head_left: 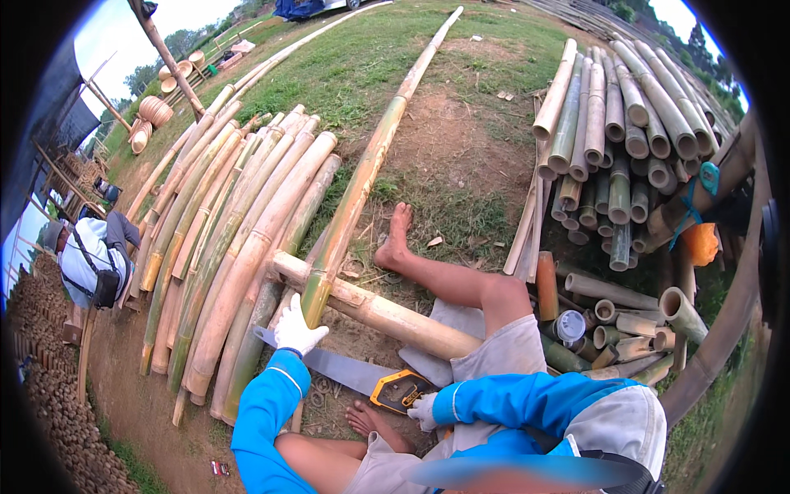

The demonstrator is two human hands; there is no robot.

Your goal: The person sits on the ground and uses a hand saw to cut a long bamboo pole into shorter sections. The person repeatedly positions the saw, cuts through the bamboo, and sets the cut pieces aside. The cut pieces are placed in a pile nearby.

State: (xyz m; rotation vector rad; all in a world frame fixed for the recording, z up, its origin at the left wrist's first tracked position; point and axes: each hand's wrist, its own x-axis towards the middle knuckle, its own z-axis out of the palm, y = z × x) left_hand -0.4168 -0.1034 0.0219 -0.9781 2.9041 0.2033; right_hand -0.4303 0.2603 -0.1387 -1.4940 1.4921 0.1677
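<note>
Fingers of the white-gloved left hand (298, 331) press the long green-yellow bamboo pole (362, 185) steady across a pale bamboo crosspiece (378, 313), while right-hand (425, 410) fingers clamp the yellow-and-black-handled handsaw (362, 376).

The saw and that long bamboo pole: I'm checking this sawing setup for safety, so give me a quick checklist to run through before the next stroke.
1. Left hand gloved, steadying the long bamboo pole: ok.
2. Right hand gloved, on the saw handle: ok.
3. Pole resting on the cross pole: ok.
4. Saw blade set on the cut: not ok, it lies low by the ground.
5. Bare foot away from the blade: ok.
6. Feet protected: not ok, bare.
</note>
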